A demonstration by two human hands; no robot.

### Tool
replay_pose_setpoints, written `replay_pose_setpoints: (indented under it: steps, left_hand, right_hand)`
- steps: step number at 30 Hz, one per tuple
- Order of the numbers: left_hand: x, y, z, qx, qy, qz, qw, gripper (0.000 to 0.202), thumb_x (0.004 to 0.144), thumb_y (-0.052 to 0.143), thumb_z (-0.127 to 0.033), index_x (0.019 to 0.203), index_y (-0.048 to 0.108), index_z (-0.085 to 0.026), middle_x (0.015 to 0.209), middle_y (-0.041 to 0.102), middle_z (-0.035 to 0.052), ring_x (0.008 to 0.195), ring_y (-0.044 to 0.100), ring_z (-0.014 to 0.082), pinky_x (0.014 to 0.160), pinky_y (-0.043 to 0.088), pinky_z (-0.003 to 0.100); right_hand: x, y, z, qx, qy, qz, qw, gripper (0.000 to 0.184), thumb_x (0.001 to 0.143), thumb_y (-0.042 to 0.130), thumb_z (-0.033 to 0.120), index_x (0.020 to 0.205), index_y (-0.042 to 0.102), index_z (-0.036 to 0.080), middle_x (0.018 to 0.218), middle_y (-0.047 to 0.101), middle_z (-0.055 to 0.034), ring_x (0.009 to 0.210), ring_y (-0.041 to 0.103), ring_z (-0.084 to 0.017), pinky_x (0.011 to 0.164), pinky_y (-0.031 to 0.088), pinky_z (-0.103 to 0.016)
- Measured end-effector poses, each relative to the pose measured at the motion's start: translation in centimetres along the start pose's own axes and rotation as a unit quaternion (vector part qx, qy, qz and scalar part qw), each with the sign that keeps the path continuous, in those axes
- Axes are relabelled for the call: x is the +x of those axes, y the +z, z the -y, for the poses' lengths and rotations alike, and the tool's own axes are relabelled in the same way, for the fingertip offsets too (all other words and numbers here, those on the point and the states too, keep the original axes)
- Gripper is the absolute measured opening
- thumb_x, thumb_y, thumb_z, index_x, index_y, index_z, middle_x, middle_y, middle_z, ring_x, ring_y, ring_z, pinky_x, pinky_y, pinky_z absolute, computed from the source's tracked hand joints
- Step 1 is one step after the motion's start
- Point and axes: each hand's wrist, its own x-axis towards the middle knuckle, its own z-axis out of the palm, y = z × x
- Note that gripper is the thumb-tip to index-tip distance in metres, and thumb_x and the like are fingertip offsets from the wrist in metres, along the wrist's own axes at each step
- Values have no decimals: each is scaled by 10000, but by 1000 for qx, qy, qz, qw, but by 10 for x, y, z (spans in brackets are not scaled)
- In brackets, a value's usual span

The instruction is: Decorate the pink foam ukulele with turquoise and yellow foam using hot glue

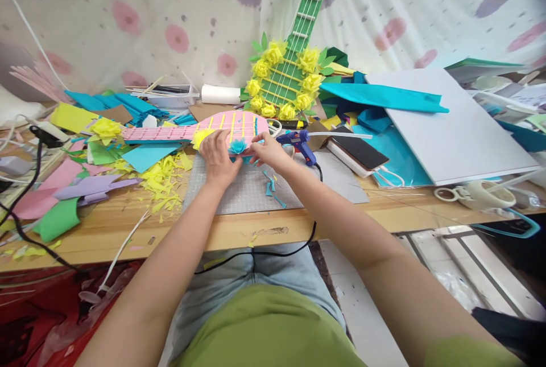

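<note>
A pink paper guitar (222,123) with yellow strings lies on the wooden table (128,225), its neck pointing left. A small blue paper flower (238,146) sits at the lower edge of its round body. My left hand (218,157) and my right hand (267,151) close in on that flower from either side, fingers pinched on it. A yellow paper flower (199,138) shows just left of my left hand. Both hands rest over a grey cutting mat (247,190).
A blue glue gun (298,142) lies right of my hands, its black cord (273,250) hanging over the table edge. A green guitar with yellow flowers (290,71) leans at the back. A phone (360,152), white board (452,128), tape roll (486,195) and paper scraps (164,182) surround.
</note>
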Motion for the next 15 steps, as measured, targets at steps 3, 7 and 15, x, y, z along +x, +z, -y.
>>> replay_pose_setpoints:
  steps: [3,7,15]
  left_hand:
    - [-1,0,-2,3,7,-1,1000,646,631,623,-181,1247,431,-181,1254,481,151,1230,410,308,1075,231,478]
    - [-1,-1,-3,7,9,-6,1000,626,640,596,-154,1241,429,-188,1244,492,146,1222,420,302,1070,239,477]
    - [-1,-5,0,12,-10,-43,999,586,650,525,-94,1226,443,-166,1222,509,152,1211,435,291,1066,256,467]
  right_hand:
    - [0,1,0,-17,-14,-11,1000,144,803,454,124,844,352,216,726,660,16,482,586,-89,385,436,-179]
    - [2,1,-2,-18,-17,-24,999,132,801,449,126,855,363,211,752,662,7,482,590,-87,387,436,-176]
    - [1,-13,-12,-22,-47,-33,998,161,774,473,140,876,374,215,843,676,-6,481,577,-82,437,451,-202]
